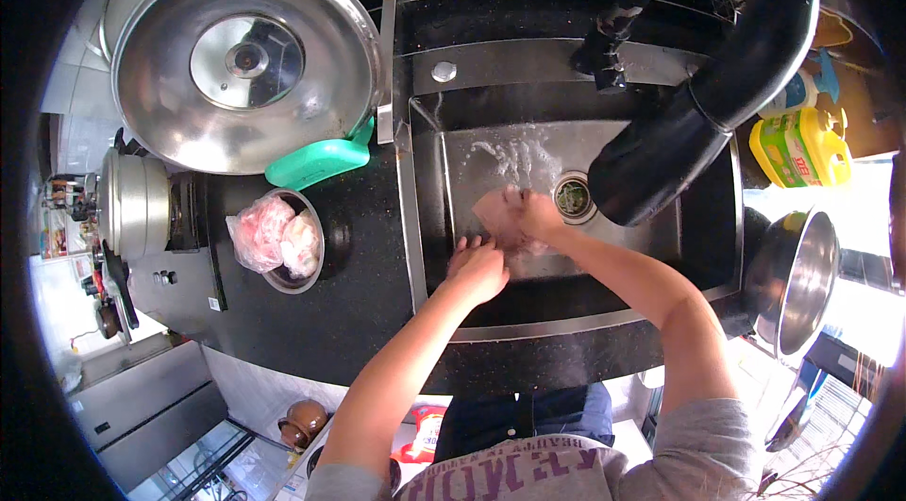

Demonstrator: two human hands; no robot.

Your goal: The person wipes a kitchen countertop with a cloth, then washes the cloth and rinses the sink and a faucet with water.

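Observation:
In the black sink [552, 317], a limp, flat pinkish piece [493, 212] lies on the wet floor of the basin. Whether it is cloth, plastic or meat I cannot tell. My right hand [541, 216] grips its right side, the fingertips blurred. My left hand [481, 269] is at its lower left edge, fingers bent and slightly apart; whether it pinches the piece is hidden. White suds [520, 156] spread above the piece. Just right of my right hand is the drain strainer [572, 197], with green scraps in it.
A thick black faucet [658, 154] overhangs the basin's right side. On the left counter, a metal bowl [315, 260] holds bagged pink meat [265, 232] beside a green plastic handled tool [322, 160] and a large steel lid [163, 90]. A yellow jug [796, 147] and steel bowl [807, 281] stand right.

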